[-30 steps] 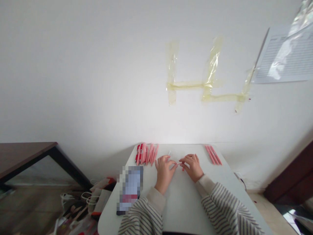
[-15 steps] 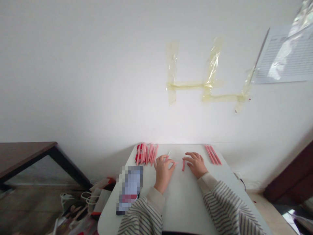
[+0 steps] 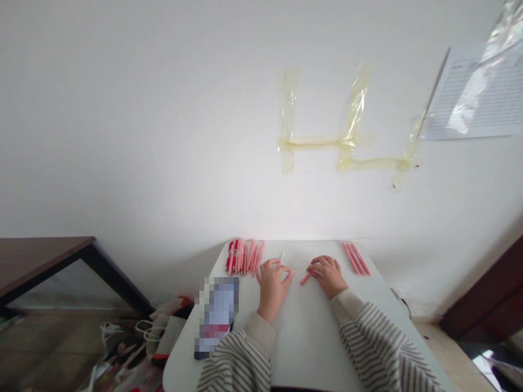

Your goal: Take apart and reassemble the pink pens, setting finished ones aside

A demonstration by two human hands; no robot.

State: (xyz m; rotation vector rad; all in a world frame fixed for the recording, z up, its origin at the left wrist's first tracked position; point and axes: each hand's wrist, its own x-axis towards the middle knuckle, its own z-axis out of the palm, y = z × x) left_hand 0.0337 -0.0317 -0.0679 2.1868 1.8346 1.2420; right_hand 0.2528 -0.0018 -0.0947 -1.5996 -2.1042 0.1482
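Note:
My left hand [image 3: 273, 286] is over the middle of the white table, thumb and forefinger pinched on a thin pale-pink pen part [image 3: 295, 271] whose tip points right. A slim white stick [image 3: 282, 256] shows just beyond its fingers; I cannot tell whether the hand holds it. Facing it, my right hand [image 3: 327, 275] has its fingers closed on a short pink pen barrel [image 3: 304, 279], tilted down toward the left. A small gap separates the two parts.
Several pink and red pens [image 3: 245, 257] lie in a row at the table's back left. A few pink pens [image 3: 356, 258] lie at the back right. A blurred phone [image 3: 218, 316] rests by the left edge of the table [image 3: 310, 348]. Bags [image 3: 167, 332] crowd the floor at left.
My right fingers have closed on the pink pen barrel, which has turned from nearly upright to slanting. My left hand has hardly moved.

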